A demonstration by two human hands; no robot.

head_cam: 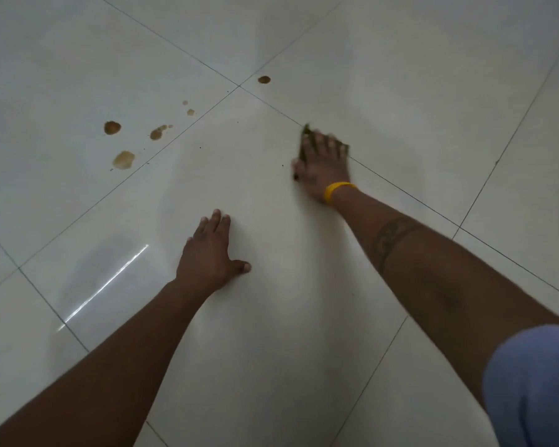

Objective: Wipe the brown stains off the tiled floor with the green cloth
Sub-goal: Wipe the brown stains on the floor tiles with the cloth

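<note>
My right hand (323,162) lies flat with fingers spread, pinning the green cloth (305,141) to the tiled floor (400,75); only the cloth's edges peek out past the fingertips, right on a grout line. A yellow wristband (336,191) sits at that wrist. My left hand (210,253) is open, palm down on the tile nearer to me than the cloth, grasping nothing and bracing my weight.

The brown stains (123,159) lie well to the left of the cloth: a cluster of blots and small drops, plus one round spot (264,79) beyond the cloth, just past the grout crossing. None is under the cloth. To wipe well, I judge I should keep the palm pressing evenly, sweep the cloth over each blot from its outer edge inward so nothing smears wider, and shift the bracing hand first.

The floor is glossy pale tile with dark thin joints; a bright streak of reflected light shows left of my bracing hand. The room is dim.
</note>
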